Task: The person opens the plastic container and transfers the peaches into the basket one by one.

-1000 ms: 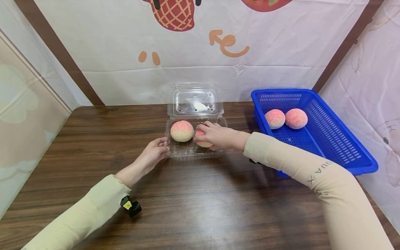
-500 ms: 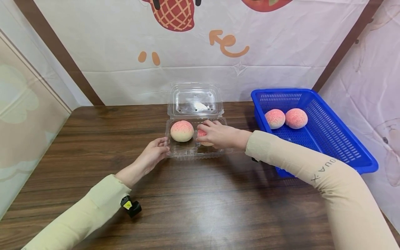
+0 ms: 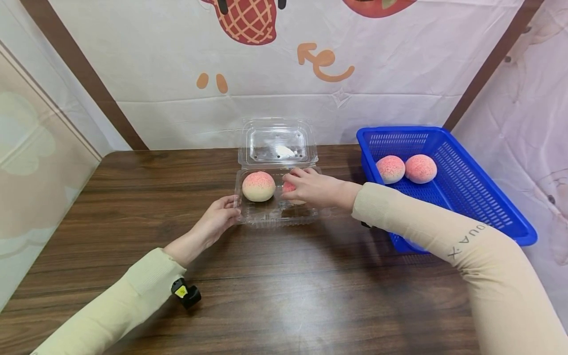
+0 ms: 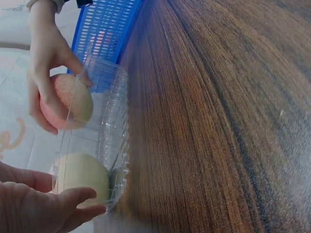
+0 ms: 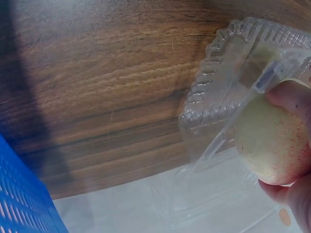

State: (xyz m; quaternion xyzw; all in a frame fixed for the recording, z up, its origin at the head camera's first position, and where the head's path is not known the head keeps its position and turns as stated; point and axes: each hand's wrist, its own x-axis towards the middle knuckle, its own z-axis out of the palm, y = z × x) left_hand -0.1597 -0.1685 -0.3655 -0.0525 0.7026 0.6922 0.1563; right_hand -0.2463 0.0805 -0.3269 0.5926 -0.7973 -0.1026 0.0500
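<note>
Currently the left hand [image 3: 216, 216] pinches the nine o'clock wall of a clear plastic clamshell container [image 3: 262, 215] between thumb and fingers. The right hand [image 3: 316, 190] has its fingers and thumb curled round a pink-and-cream peach [image 5: 272, 138], holding it at the three o'clock side of the container's base; whether it touches the bottom I cannot tell. A second peach [image 3: 259, 187] sits at nine o'clock from it. The raised lid [image 3: 270, 140] is at twelve o'clock. Toward three o'clock, a blue plastic basket [image 3: 510, 238] holds two more peaches [image 3: 420, 168].

Brn tbl [image 3: 275, 291]: clr box [image 3: 266, 217], bskt [image 3: 470, 197]
</note>
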